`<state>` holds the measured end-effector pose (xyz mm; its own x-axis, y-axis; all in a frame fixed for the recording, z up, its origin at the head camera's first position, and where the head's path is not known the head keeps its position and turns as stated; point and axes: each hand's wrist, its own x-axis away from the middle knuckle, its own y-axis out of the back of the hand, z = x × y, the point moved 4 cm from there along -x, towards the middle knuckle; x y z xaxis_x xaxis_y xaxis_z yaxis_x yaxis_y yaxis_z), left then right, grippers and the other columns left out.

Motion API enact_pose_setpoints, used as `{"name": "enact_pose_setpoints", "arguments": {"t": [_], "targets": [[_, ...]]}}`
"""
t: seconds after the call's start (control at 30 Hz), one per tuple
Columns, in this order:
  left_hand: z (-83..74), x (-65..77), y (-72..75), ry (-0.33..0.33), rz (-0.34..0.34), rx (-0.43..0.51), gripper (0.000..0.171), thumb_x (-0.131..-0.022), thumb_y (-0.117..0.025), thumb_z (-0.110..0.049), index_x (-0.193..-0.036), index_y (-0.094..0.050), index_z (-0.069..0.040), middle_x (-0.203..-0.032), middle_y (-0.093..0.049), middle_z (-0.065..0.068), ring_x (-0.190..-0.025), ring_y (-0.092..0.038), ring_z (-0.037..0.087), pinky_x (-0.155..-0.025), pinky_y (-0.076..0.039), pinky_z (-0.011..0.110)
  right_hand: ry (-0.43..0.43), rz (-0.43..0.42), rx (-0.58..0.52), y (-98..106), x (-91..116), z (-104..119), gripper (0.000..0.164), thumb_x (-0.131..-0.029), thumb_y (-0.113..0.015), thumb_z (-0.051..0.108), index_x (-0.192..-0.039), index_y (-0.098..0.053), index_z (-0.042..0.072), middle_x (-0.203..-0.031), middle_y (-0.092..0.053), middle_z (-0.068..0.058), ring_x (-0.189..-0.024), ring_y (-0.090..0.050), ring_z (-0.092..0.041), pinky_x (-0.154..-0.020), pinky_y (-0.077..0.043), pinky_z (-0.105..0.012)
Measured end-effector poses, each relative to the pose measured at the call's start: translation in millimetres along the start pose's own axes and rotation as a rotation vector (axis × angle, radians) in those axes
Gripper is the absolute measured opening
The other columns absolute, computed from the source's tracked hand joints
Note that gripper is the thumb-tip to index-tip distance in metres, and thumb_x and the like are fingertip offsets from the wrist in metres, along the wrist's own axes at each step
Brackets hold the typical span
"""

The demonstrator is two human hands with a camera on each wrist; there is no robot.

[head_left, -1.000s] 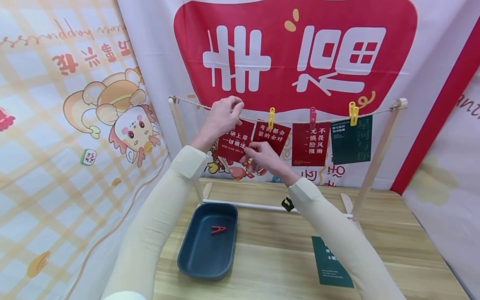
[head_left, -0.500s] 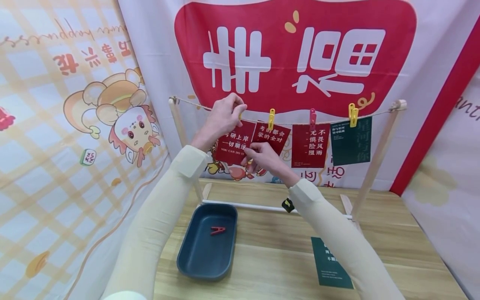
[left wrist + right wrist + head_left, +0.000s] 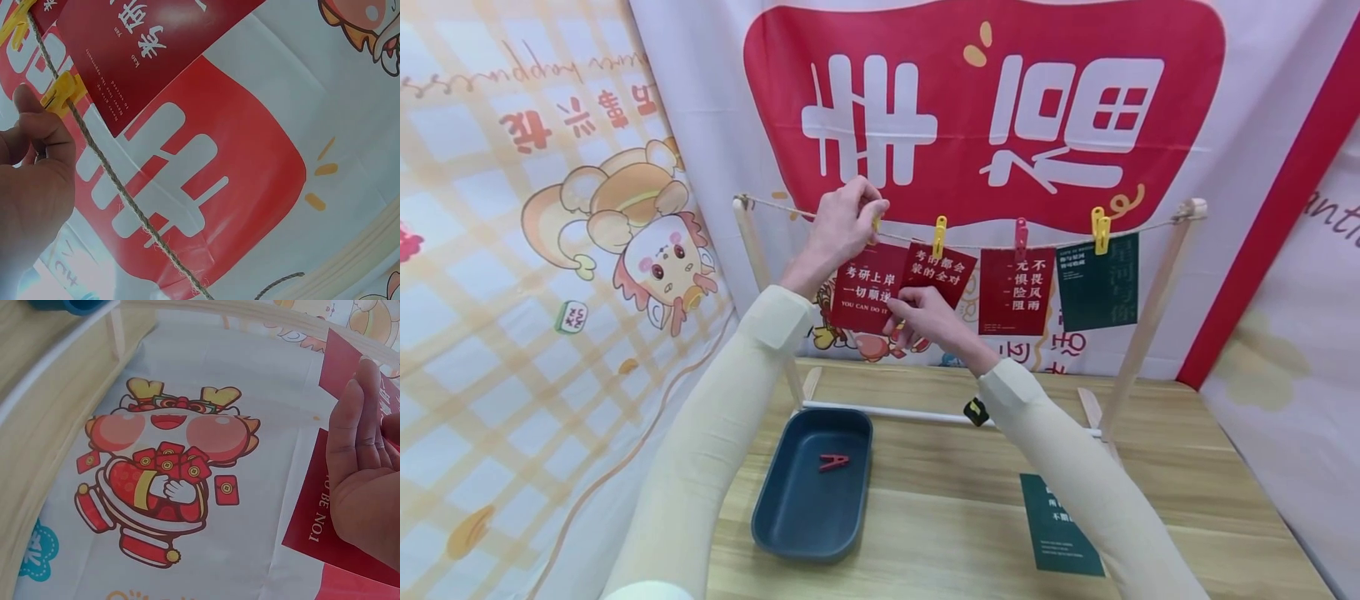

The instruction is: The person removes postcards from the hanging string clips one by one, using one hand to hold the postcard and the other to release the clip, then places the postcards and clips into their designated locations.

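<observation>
My left hand (image 3: pixel 838 225) pinches a yellow clothespin (image 3: pixel 60 92) at the rope (image 3: pixel 106 164), above a red card (image 3: pixel 865 287) with white writing. In the left wrist view the clothespin straddles the rope beside this card's top edge. My right hand (image 3: pixel 928 317) pinches the same card near its lower right edge, with thumb and forefinger. A second red card (image 3: pixel 946 271) hangs tilted just to the right, under another yellow clothespin (image 3: pixel 939 237). The right wrist view shows my right hand's fingers overlapping the red cards.
Farther right hang a red card (image 3: pixel 1017 308) and a dark green card (image 3: pixel 1097 287) on clothespins. A wooden frame (image 3: pixel 1153 292) carries the rope. On the table (image 3: pixel 940 517) stand a dark blue tray (image 3: pixel 808 546) holding a red clothespin (image 3: pixel 833 462), and another green card (image 3: pixel 1060 533), partly behind my right sleeve.
My left hand has risen slightly, so more of the card's upper writing shows. My right hand stays at the card's lower edge. The view has shifted a little.
</observation>
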<state>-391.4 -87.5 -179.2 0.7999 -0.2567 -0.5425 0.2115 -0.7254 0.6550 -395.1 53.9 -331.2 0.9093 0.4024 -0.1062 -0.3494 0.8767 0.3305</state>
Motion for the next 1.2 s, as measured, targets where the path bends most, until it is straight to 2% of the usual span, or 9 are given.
{"name": "enact_pose_setpoints", "arguments": {"t": [0.2, 0.3, 0.4, 0.5, 0.77, 0.9, 1.03, 1.2], "targets": [[-0.8, -3.5, 4.1, 0.0, -0.074, 0.056, 0.022, -0.099, -0.057, -0.033, -0.106, -0.054, -0.012, -0.084, -0.061, 0.002, -0.068, -0.064, 0.015, -0.064, -0.053, 0.023, 0.014, 0.011, 0.023, 0.4, 3.7, -3.0, 0.027, -0.1, -0.055, 0.035, -0.107, -0.063, 0.01, -0.093, -0.071, -0.018, -0.066, -0.07, -0.027, -0.073, -0.059, -0.051], [-0.5, -5.4, 8.5, 0.007, -0.126, 0.111, 0.025, -0.098, -0.057, -0.033, -0.11, -0.056, -0.011, -0.089, -0.062, 0.004, -0.068, -0.064, 0.015, -0.067, -0.055, 0.023, 0.016, 0.012, 0.026, -1.2, 5.5, -4.7, 0.027, -0.1, -0.055, 0.036, -0.107, -0.064, 0.011, -0.09, -0.071, -0.016, -0.07, -0.069, -0.035, -0.066, -0.059, -0.043], [1.4, -6.3, 12.6, 0.02, -0.168, 0.181, 0.03, -0.096, -0.06, -0.037, -0.115, -0.058, -0.013, -0.094, -0.065, 0.003, -0.071, -0.066, 0.015, -0.074, -0.058, 0.027, 0.019, 0.023, 0.021, -3.1, 6.8, -7.1, 0.027, -0.101, -0.054, 0.035, -0.107, -0.063, 0.011, -0.093, -0.07, -0.02, -0.076, -0.067, -0.045, -0.059, -0.057, -0.033], [2.6, -6.5, 16.2, 0.03, -0.192, 0.229, 0.035, -0.093, -0.064, -0.04, -0.117, -0.061, -0.014, -0.098, -0.069, 0.003, -0.075, -0.068, 0.014, -0.077, -0.059, 0.03, 0.025, 0.032, 0.016, -4.6, 8.8, -8.8, 0.026, -0.101, -0.054, 0.034, -0.106, -0.063, 0.01, -0.092, -0.07, -0.021, -0.075, -0.066, -0.046, -0.058, -0.057, -0.032], [4.8, -3.5, 23.2, 0.042, -0.195, 0.252, 0.044, -0.089, -0.07, -0.039, -0.126, -0.062, -0.015, -0.104, -0.071, 0.003, -0.082, -0.071, 0.013, -0.075, -0.058, 0.022, 0.023, 0.044, -0.022, -4.1, 20.6, -15.7, 0.03, -0.101, -0.055, 0.034, -0.105, -0.063, 0.005, -0.088, -0.07, -0.021, -0.062, -0.067, -0.024, -0.059, -0.057, -0.031], [9.9, 3.9, 30.0, 0.071, -0.18, 0.263, 0.044, -0.09, -0.069, -0.035, -0.128, -0.063, -0.014, -0.111, -0.072, 0.004, -0.087, -0.072, 0.012, -0.08, -0.057, 0.021, -0.002, 0.068, -0.03, -4.4, 29.2, -22.8, 0.032, -0.1, -0.055, 0.036, -0.104, -0.062, 0.005, -0.091, -0.069, -0.022, -0.064, -0.068, -0.025, -0.06, -0.057, -0.031], [13.3, 14.3, 41.1, 0.073, -0.183, 0.254, 0.041, -0.091, -0.07, -0.03, -0.126, -0.063, -0.011, -0.116, -0.071, 0.007, -0.086, -0.072, 0.011, -0.083, -0.056, 0.021, -0.029, 0.079, -0.027, -3.6, 36.3, -30.4, 0.033, -0.101, -0.054, 0.036, -0.106, -0.061, 0.004, -0.094, -0.069, -0.024, -0.067, -0.069, -0.028, -0.061, -0.057, -0.032], [14.6, 27.4, 53.0, 0.062, -0.154, 0.274, 0.041, -0.091, -0.07, -0.03, -0.125, -0.061, -0.009, -0.117, -0.071, 0.01, -0.083, -0.072, 0.01, -0.076, -0.057, 0.019, -0.05, 0.076, -0.01, 1.8, 49.2, -36.4, 0.035, -0.102, -0.052, 0.036, -0.109, -0.06, 0.002, -0.096, -0.068, -0.026, -0.069, -0.068, -0.032, -0.063, -0.057, -0.036]]}}
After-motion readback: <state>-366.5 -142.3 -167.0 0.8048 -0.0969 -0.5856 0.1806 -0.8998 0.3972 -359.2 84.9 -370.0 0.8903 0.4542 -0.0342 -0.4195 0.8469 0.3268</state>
